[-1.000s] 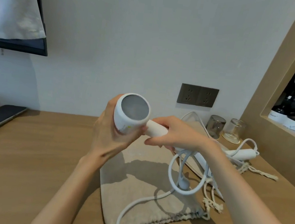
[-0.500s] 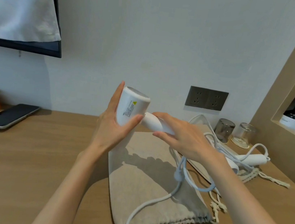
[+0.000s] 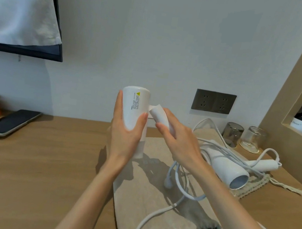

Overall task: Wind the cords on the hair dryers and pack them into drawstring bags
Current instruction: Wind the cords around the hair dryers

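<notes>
Hair dryer (image 3: 135,110) barrel is gripped by left hand (image 3: 124,135); right hand (image 3: 179,139) fingers curl around its handle (image 3: 160,115), above the drawstring bag (image 3: 153,202).

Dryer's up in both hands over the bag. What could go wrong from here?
1. The right hand grips the handle at its hinge on the hair dryer; folding could pinch fingers.
2. The loose cord loops near the second dryer; winding may snag it, dragging it toward the glasses.
</notes>
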A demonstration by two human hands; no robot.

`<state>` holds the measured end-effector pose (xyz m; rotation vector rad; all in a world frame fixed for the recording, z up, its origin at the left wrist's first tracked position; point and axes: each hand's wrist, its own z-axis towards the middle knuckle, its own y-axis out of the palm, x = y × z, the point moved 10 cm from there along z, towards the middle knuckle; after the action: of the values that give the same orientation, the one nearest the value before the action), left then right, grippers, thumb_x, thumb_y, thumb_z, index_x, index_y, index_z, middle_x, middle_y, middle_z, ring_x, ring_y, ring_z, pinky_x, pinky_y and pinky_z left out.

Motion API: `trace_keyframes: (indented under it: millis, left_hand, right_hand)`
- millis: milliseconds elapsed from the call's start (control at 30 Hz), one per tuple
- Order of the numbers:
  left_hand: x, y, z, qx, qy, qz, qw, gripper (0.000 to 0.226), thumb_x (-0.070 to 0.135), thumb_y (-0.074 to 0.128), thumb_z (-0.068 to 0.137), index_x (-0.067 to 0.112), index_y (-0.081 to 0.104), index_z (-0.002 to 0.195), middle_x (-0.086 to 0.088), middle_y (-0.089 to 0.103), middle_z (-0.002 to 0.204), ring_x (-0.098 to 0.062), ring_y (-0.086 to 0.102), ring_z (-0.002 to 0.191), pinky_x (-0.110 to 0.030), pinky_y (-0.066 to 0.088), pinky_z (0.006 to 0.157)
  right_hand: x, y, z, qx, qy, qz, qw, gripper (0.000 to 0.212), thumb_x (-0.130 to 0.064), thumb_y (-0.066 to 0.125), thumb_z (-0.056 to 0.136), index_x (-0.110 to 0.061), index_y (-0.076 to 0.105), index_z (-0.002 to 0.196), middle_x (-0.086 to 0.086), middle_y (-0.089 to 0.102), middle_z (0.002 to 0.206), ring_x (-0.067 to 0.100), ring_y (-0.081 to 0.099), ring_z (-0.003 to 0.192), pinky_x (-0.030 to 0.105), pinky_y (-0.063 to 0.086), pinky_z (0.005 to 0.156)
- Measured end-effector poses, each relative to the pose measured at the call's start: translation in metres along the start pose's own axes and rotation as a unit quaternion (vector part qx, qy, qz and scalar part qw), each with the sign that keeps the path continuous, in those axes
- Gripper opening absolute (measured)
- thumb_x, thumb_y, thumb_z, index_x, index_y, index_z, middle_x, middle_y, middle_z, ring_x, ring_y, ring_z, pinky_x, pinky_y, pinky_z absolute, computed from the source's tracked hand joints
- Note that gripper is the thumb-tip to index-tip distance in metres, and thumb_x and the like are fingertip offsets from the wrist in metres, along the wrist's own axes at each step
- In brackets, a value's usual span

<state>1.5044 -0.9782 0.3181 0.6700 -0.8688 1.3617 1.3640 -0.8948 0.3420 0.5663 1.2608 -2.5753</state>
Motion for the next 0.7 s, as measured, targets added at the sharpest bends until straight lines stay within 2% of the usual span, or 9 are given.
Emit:
trace_keyframes:
  millis: [167,233,300,400,467,533,600,633,700]
  left_hand:
    - [-0.003,-0.015,0.002,0.028,-0.004,-0.012,1.0,0.072,0.038,0.06,0.09,0.037,0.018,0.149,0.034,0.034,0.123,0.018,0.036,0.099,0.009,0.027,0.067]
    - [-0.003,-0.012,0.001,0.032,-0.01,-0.035,0.999,0.073,0.033,0.061,0.09,0.032,0.019,0.15,0.028,0.035,0.135,0.013,0.041,0.109,0.008,0.03,0.074]
    - [-0.002,-0.005,-0.001,0.041,-0.016,-0.084,0.996,0.076,0.031,0.062,0.09,0.028,0.017,0.151,0.015,0.032,0.149,0.005,0.041,0.125,0.005,0.033,0.084]
    - [0.0,0.001,-0.005,0.047,-0.014,-0.105,0.993,0.079,0.032,0.062,0.09,0.029,0.011,0.151,0.015,0.025,0.153,0.015,0.037,0.124,0.005,0.031,0.084]
    - [-0.006,-0.001,-0.005,0.048,-0.02,-0.124,0.991,0.08,0.034,0.062,0.09,0.03,0.01,0.151,0.016,0.024,0.153,0.016,0.036,0.124,0.002,0.034,0.087]
    - [-0.016,-0.005,-0.002,0.047,-0.042,-0.151,0.986,0.081,0.041,0.062,0.089,0.032,0.011,0.151,0.013,0.026,0.154,0.002,0.036,0.132,-0.017,0.039,0.103]
    - [-0.025,-0.013,0.002,0.062,-0.06,-0.177,0.98,0.082,0.045,0.063,0.085,0.033,0.014,0.151,0.012,0.029,0.153,-0.004,0.036,0.135,-0.035,0.036,0.111]
    - [-0.027,-0.017,0.003,0.073,-0.067,-0.188,0.977,0.083,0.045,0.064,0.085,0.033,0.015,0.151,0.013,0.029,0.153,-0.003,0.037,0.134,-0.036,0.034,0.112]
    - [-0.028,-0.026,0.006,0.088,-0.071,-0.203,0.973,0.08,0.039,0.064,0.088,0.033,0.015,0.151,0.015,0.029,0.152,0.0,0.037,0.133,-0.028,0.033,0.111]
  right_hand:
    - [-0.011,0.007,-0.003,0.024,0.002,0.022,0.999,0.033,-0.047,0.039,0.098,-0.045,0.036,0.131,-0.007,0.066,0.097,0.022,0.062,0.085,0.039,0.05,0.068]
    - [-0.011,0.013,-0.003,0.038,0.021,0.045,0.998,0.031,-0.048,0.039,0.098,-0.044,0.038,0.128,-0.008,0.066,0.095,0.022,0.062,0.084,0.04,0.052,0.069]
    - [-0.01,0.017,-0.004,0.069,0.057,0.122,0.989,0.027,-0.05,0.04,0.096,-0.039,0.043,0.121,-0.01,0.066,0.092,0.022,0.064,0.083,0.045,0.053,0.071]
    - [-0.01,0.022,-0.003,0.073,0.07,0.2,0.974,0.024,-0.05,0.039,0.096,-0.038,0.046,0.116,-0.009,0.066,0.091,0.021,0.065,0.082,0.05,0.053,0.071]
    - [-0.012,0.025,0.0,0.033,0.061,0.231,0.97,0.022,-0.044,0.037,0.099,-0.039,0.049,0.117,-0.004,0.065,0.092,0.021,0.065,0.08,0.051,0.054,0.072]
    - [-0.009,0.029,0.0,-0.032,0.058,0.216,0.974,0.026,-0.043,0.036,0.101,-0.043,0.045,0.124,-0.005,0.064,0.102,0.016,0.063,0.088,0.05,0.053,0.08]
    - [-0.003,0.041,-0.008,-0.144,0.056,0.153,0.976,0.037,-0.051,0.04,0.097,-0.045,0.036,0.133,-0.01,0.063,0.109,0.013,0.063,0.092,0.046,0.054,0.084]
    - [0.0,0.047,-0.015,-0.208,0.058,0.125,0.969,0.044,-0.055,0.044,0.094,-0.041,0.036,0.135,-0.01,0.063,0.108,0.013,0.065,0.089,0.045,0.056,0.082]
    - [0.007,0.047,-0.028,-0.296,0.051,0.068,0.951,0.046,-0.054,0.054,0.089,-0.035,0.046,0.13,-0.013,0.064,0.104,0.01,0.066,0.079,0.041,0.057,0.077]
